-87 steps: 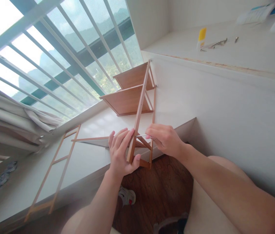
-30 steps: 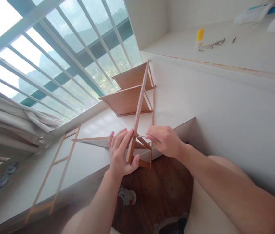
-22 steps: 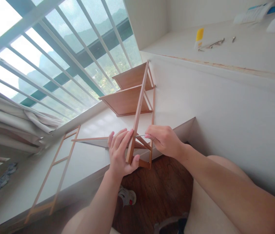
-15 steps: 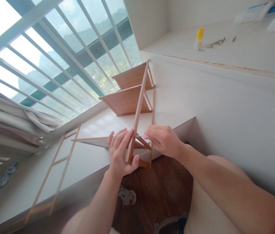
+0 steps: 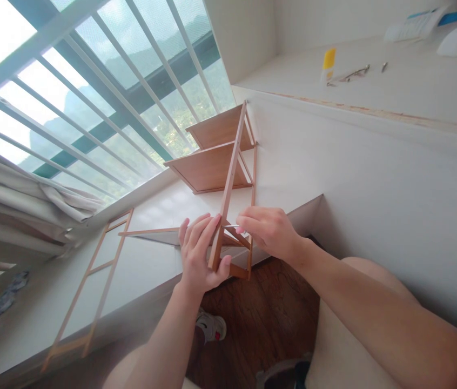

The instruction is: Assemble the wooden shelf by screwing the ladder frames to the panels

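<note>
Shelf frame [image 5: 230, 178]: leaning at the white ledge's [image 5: 147, 270] front edge, near end seeming to jut past it.
Metal tool [image 5: 232, 226]: tip at the near rail; best kept square to the wood, pressed lightly and evenly.
Right hand [image 5: 271, 229]: fingertips pinched narrowly on the tool.
Left hand [image 5: 200, 254]: wrapped around the rail's end; should brace firmly, fingers clear of the tip.
Ladder-like frame [image 5: 101, 266]: reaches the ledge's front edge, leftward.
Metal fasteners [image 5: 356, 73]: near the upper shelf's [image 5: 415, 92] front edge.
</note>
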The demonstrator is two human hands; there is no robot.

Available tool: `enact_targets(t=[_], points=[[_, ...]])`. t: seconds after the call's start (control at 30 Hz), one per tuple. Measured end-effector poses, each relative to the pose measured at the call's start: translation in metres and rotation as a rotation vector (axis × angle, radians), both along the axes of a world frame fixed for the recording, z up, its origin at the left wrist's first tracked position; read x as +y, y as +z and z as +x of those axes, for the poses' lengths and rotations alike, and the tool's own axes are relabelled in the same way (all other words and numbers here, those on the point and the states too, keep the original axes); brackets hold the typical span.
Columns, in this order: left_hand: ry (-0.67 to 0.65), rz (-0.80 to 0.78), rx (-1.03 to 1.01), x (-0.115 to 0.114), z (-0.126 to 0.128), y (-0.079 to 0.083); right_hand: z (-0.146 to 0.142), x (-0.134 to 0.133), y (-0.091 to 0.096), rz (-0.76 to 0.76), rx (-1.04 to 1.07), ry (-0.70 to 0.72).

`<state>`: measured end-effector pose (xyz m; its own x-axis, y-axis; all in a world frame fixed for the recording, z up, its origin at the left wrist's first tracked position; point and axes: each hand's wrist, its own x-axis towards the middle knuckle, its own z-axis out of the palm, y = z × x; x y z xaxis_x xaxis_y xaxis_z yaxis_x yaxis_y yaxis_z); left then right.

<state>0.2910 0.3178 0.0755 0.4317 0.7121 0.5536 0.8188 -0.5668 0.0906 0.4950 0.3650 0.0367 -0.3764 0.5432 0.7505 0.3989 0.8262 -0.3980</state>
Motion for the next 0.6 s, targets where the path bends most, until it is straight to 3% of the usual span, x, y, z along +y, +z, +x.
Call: enact_targets(t=[0.2, 0.33, 0.4, 0.47, 0.6], points=[[0.009, -0.004, 0.011, -0.001, 0.000, 0.001, -0.001, 0.000, -0.004, -0.002, 0.046, 0.040], [0.013, 0.000, 0.005, -0.001, 0.000, 0.001, -0.005, -0.008, -0.003, -0.081, 0.096, 0.055], [0.006, 0.000, -0.001, -0.001, 0.001, 0.002, -0.009, -0.013, -0.001, -0.207, 0.159, 0.042], [0.003, -0.005, 0.002, -0.001, 0.001, 0.002, -0.013, -0.018, 0.001, -0.425, 0.271, 0.049], [0.001, -0.003, 0.001, -0.001, 0.002, 0.002, -0.019, -0.021, 0.006, -0.881, 0.525, 0.234]])
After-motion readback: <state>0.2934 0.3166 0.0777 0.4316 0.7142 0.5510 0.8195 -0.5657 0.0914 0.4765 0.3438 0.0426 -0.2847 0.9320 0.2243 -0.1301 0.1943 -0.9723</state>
